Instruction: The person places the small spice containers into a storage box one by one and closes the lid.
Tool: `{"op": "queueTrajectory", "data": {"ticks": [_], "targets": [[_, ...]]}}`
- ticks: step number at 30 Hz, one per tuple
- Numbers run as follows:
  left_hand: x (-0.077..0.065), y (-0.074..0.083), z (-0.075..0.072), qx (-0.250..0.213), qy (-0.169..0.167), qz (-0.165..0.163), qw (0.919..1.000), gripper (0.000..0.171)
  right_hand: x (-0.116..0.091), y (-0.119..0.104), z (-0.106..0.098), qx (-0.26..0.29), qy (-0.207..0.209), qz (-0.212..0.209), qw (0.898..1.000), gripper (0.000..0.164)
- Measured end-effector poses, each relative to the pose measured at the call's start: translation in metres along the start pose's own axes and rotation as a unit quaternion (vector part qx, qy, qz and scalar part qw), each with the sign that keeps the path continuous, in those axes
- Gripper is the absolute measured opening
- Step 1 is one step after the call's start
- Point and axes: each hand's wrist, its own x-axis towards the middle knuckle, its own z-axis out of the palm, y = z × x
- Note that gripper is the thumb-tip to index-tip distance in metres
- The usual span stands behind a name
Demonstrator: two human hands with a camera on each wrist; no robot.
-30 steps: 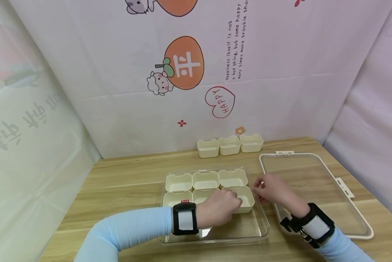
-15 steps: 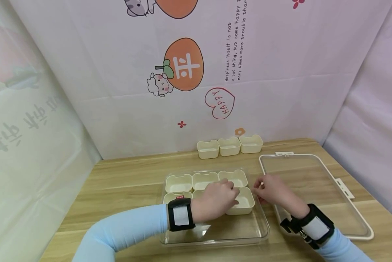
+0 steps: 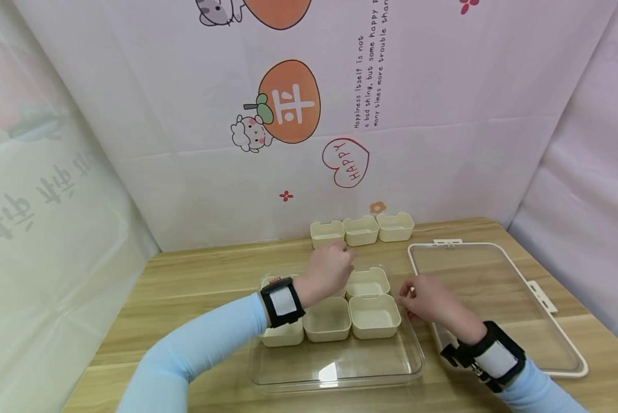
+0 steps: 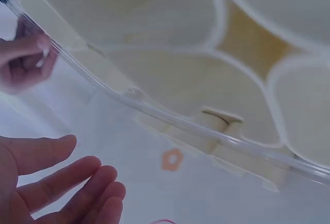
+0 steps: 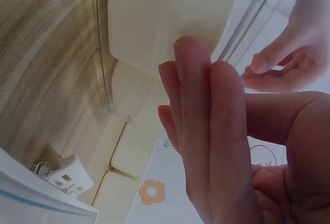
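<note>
In the head view a clear plastic box (image 3: pixel 335 380) holds two rows of cream cups, one cup (image 3: pixel 375 318) filling the front row's right end. Over the box's back edge reaches my left hand (image 3: pixel 324 272), just short of the spare cups behind and hiding some of the back row. The left wrist view shows its fingers (image 4: pixel 77 188) loosely bent and apart from the thumb, nothing between them. My right hand (image 3: pixel 427 298) stays at the box's right side. Its fingers (image 5: pixel 193 110) are nearly straight in the right wrist view, with the fingertips by a cup wall.
Three more cream cups, including a middle one (image 3: pixel 360 231), stand in a row against the printed backdrop (image 3: pixel 211 189). A clear lid with a white rim (image 3: pixel 512 267) and white latches lies on the wooden table (image 3: pixel 195 287), right of the box.
My left hand has moved from over the front row to the back edge of the box, uncovering the front cups. The right hand has stayed in place beside the box.
</note>
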Motion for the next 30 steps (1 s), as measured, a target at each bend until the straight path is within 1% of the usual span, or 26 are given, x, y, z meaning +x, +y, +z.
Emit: {"op": "queueTrajectory", "data": {"ticks": [3,7,10,13,17,20,25,30], "targets": [[0.009,-0.010,0.005,0.016,0.011,-0.017,0.9997,0.011,-0.001,-0.001,0.000,-0.002,-0.002,0.002,1.000,0.011],[0.019,-0.024,0.012,0.027,0.002,-0.042,0.9988,0.007,-0.001,-0.002,0.000,-0.005,0.000,0.001,1.000,0.011],[0.026,-0.033,0.017,0.024,-0.012,-0.056,0.9980,0.008,-0.001,-0.002,0.000,-0.006,0.003,-0.002,1.000,0.011],[0.031,-0.041,0.021,0.011,-0.030,-0.069,0.9971,0.008,-0.001,-0.002,0.000,-0.005,0.005,-0.006,1.000,0.011],[0.039,-0.051,0.027,-0.015,-0.052,-0.081,0.9953,0.012,-0.001,-0.002,0.000,-0.009,0.006,-0.006,1.000,0.010],[0.044,-0.057,0.032,-0.016,-0.062,-0.079,0.9949,0.013,0.000,-0.001,0.000,-0.021,0.007,-0.009,1.000,0.011],[0.048,-0.066,0.042,-0.002,-0.061,-0.067,0.9958,0.020,0.000,0.000,0.000,-0.042,0.014,-0.020,0.999,0.011],[0.051,-0.073,0.047,-0.003,-0.067,-0.065,0.9956,0.020,0.001,0.000,0.001,-0.048,0.020,-0.026,0.998,0.011]]}}
